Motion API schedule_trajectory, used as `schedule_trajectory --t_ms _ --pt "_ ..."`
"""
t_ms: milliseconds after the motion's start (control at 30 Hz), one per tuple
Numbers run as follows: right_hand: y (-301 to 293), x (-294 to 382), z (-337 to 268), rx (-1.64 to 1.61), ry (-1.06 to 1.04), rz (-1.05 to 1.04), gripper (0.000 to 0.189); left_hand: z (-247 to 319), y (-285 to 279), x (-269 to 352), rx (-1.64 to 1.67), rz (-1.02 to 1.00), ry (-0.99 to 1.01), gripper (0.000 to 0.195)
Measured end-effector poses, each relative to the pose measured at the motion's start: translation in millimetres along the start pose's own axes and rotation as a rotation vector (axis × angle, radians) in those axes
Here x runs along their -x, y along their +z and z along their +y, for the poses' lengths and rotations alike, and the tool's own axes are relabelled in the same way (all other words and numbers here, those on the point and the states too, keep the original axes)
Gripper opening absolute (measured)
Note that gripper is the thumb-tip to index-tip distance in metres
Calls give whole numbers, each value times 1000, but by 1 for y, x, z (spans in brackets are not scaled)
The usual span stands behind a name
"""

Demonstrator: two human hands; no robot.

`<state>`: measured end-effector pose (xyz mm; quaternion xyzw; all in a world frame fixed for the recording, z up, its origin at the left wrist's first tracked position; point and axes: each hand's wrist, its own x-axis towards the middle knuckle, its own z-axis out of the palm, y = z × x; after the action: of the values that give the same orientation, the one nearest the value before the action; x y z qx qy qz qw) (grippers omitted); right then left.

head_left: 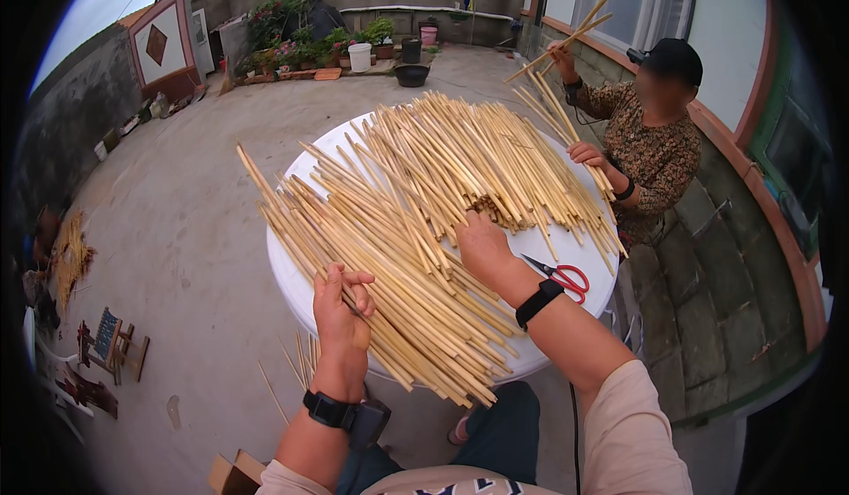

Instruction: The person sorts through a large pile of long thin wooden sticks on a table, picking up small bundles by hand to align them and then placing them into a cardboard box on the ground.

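Observation:
Many pale dry reed stalks (398,256) lie in rough bundles across a round white table (292,282). My left hand (345,309) is at the left edge of the nearer bundle, palm turned up and fingers curled, with stalks passing by the palm; whether it grips any is unclear. At the lower ends of the farther bundle (464,150) is my right hand (483,246), its fingertips at the stalk ends and partly hidden. Red-handled scissors (564,279) rest on the table just right of my right wrist, blades pointing up and left.
Across the table at the right, a person in a patterned top (653,143) holds several stalks in both hands. A cardboard box (237,474) and some thin stalks (302,362) are below the table's near left. A small folding stool (116,346) stands on the left.

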<state>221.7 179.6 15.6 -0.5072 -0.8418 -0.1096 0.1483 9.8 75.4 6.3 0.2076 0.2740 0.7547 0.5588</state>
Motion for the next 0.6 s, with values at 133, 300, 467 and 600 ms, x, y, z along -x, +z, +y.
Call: schedule_trajectory --t_ms 133,300,467,600 --pt "17 -30 -16 -206 55 -33 11 1 -12 6 67 15 -7 18" --pt "39 -53 -45 -223 185 -144 25 -2 -36 10 157 88 -96 21" --pt "52 -63 -42 -147 392 -245 29 9 -45 15 118 89 -95 19" --pt "42 -62 -28 -185 404 -226 26 20 -42 17 133 56 -73 18"
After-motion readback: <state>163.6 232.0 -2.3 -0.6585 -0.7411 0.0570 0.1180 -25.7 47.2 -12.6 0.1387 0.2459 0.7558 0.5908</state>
